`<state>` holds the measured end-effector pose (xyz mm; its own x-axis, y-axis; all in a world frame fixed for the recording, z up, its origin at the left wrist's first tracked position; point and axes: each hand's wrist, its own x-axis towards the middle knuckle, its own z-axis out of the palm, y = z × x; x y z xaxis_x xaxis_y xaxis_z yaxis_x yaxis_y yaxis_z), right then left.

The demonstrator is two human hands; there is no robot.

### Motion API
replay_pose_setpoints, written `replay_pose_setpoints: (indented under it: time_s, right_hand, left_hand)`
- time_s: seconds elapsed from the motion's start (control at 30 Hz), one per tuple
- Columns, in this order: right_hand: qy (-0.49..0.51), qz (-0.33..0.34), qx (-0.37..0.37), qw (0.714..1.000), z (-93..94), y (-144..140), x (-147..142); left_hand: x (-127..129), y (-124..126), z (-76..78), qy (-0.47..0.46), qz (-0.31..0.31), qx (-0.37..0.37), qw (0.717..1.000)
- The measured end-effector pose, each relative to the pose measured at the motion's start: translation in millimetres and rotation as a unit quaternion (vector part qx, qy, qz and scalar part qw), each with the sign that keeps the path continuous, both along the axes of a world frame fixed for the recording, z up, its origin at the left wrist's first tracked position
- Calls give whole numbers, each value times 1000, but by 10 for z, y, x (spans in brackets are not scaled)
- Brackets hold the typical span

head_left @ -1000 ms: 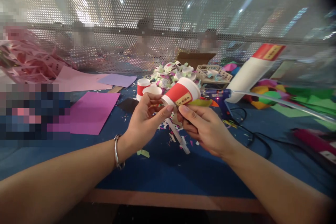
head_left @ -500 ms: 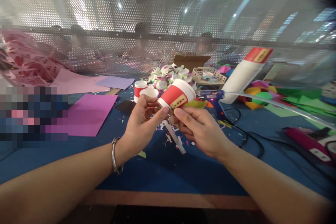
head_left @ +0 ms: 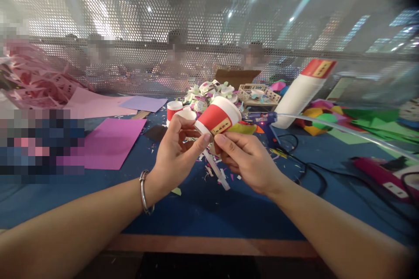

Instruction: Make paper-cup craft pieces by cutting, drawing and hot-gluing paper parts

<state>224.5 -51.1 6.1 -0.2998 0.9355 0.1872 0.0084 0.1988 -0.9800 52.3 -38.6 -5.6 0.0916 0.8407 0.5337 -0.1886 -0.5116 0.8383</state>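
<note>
A white paper cup with a red band (head_left: 213,112) and a small yellow label is held tilted in the air, its mouth toward the upper right. My left hand (head_left: 178,150) grips its base end, thumb and fingers closed around it. My right hand (head_left: 244,157) is closed at its lower side, thumb and fingertips pinching near the label; its curled fingers are partly hidden. Behind my left hand stand another red-banded cup (head_left: 173,110) and a white cup (head_left: 187,116). Just past the held cup is a blue glue gun (head_left: 266,123) with a clear glue stick in its back.
A tall stack of paper cups (head_left: 296,100) leans at the right. Magenta paper (head_left: 113,144) and a pink paper heap (head_left: 36,74) lie left. Paper flowers (head_left: 203,96) are piled at the back. A black cable runs to a power strip (head_left: 382,176). People sit behind the perforated screen.
The view has shifted very slightly. Both hands keep the same hold on the cup, which has barely moved.
</note>
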Motion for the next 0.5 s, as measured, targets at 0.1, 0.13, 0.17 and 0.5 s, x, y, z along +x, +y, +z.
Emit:
replay_pose_setpoints:
  time_s: [0.1,0.13,0.17,0.5]
  right_hand:
    - [5,2,-2,1000,-5,-2,2]
    - [6,3,-1,1000,-4,-5,2]
    - [6,4,1,1000,-3,-8,3]
    - [-9,-9,28,1000,36,-23,-2]
  left_hand:
    - [3,9,-4,28,16,35,999]
    - [3,13,-10,37,23,44,998]
    - [2,17,-19,44,30,52,997]
    - [16,-3,-33,12,32,4,999]
